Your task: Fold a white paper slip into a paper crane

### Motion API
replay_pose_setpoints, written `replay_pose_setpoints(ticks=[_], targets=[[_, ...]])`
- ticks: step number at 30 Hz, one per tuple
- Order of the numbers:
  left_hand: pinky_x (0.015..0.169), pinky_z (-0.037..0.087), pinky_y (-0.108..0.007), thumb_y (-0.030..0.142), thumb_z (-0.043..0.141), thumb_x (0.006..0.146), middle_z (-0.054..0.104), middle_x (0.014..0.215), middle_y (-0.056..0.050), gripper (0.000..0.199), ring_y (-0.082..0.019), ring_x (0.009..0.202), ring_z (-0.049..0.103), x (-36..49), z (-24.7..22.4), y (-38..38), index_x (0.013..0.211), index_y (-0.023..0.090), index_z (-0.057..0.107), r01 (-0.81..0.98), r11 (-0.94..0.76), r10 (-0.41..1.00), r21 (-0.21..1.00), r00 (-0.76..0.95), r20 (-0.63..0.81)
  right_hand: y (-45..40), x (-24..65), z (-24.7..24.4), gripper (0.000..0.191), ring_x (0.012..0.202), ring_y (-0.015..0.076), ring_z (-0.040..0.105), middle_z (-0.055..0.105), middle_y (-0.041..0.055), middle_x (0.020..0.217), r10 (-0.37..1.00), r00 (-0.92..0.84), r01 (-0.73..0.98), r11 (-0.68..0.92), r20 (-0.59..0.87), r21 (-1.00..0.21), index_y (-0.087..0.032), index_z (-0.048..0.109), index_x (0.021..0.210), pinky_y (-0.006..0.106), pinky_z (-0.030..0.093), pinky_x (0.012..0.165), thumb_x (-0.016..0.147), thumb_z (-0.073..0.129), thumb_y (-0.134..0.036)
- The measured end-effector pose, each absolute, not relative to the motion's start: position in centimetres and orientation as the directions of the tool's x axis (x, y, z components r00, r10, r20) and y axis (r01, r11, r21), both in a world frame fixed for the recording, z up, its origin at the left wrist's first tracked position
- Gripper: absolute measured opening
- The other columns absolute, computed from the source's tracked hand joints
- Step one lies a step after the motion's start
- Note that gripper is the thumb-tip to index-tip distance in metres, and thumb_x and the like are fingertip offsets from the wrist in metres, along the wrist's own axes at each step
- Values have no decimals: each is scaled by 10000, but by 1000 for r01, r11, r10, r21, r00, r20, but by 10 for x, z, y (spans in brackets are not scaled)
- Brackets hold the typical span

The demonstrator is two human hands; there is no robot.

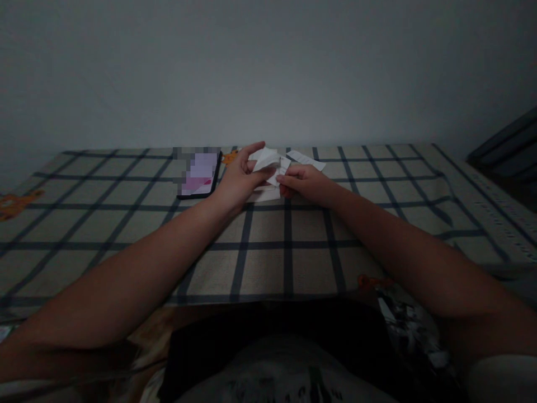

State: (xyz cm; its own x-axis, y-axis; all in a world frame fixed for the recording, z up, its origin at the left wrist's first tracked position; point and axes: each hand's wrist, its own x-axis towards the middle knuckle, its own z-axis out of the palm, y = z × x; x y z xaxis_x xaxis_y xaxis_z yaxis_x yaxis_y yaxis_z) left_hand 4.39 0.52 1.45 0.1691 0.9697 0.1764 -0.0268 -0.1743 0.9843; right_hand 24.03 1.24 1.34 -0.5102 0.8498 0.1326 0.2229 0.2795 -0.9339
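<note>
Between my two hands is a folded white paper [267, 159], raised a little above the table. My left hand [240, 178] holds its left side, with the thumb across the paper and a finger stretched out beyond it. My right hand [302, 181] pinches its right edge between thumb and finger. Under my hands lies another white paper [265, 195], flat on the cloth and partly hidden. A printed white slip [308, 159] rests just behind my right hand.
A phone [200, 174] with a lit, partly blurred screen lies left of my left hand. The checked tablecloth [268, 268] covers the table, which meets a pale wall [268, 73]. A dark object [509, 148] stands at the far right.
</note>
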Motion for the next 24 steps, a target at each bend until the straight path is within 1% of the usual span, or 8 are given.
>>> replay_pose_setpoints(ticks=[6, 11, 16, 19, 21, 24], targets=[[699, 549, -291, 270, 836, 763, 744, 924, -53, 773, -211, 806, 707, 45, 17, 3, 1462, 247, 507, -26, -142, 978, 989, 150, 145, 12, 242, 15, 286, 617, 118, 619, 680, 13, 659, 854, -505, 264, 291, 125, -920, -157, 668, 725, 259, 504, 639, 958, 669, -323], [693, 552, -297, 254, 831, 768, 745, 934, -54, 764, -225, 836, 716, 46, 18, 1, 1461, 258, 510, -25, -143, 979, 989, 141, 145, 14, 243, 12, 314, 618, 125, 624, 690, 23, 664, 855, -501, 309, 324, 136, -894, -159, 665, 727, 262, 489, 627, 954, 671, -376], [665, 534, -284, 227, 814, 759, 733, 900, -38, 763, -204, 781, 706, 45, 15, 2, 1460, 259, 514, -26, -134, 981, 991, 139, 136, 14, 241, 12, 327, 567, 111, 585, 666, 11, 633, 861, -476, 373, 384, 181, -845, -161, 622, 702, 249, 440, 579, 955, 665, -363], [651, 539, -289, 244, 809, 746, 740, 917, -33, 780, -195, 748, 704, 44, 11, 7, 1466, 272, 511, -19, -159, 979, 987, 128, 160, 14, 241, 13, 334, 580, 108, 594, 673, 12, 650, 845, -508, 349, 378, 166, -858, -157, 627, 717, 243, 448, 587, 968, 643, -377], [644, 548, -292, 255, 816, 729, 748, 929, -31, 778, -192, 731, 707, 43, 8, 10, 1450, 282, 526, -27, -191, 975, 981, 113, 193, 15, 241, 11, 323, 610, 114, 617, 688, 17, 676, 825, -542, 319, 377, 159, -870, -151, 654, 761, 242, 466, 603, 970, 636, -396], [646, 562, -303, 267, 824, 717, 751, 919, -34, 766, -202, 731, 716, 43, 4, 14, 1430, 276, 545, -41, -205, 972, 978, 107, 208, 17, 242, 9, 271, 620, 116, 629, 692, 13, 689, 819, -555, 294, 359, 148, -886, -149, 672, 810, 238, 476, 599, 964, 638, -370]])
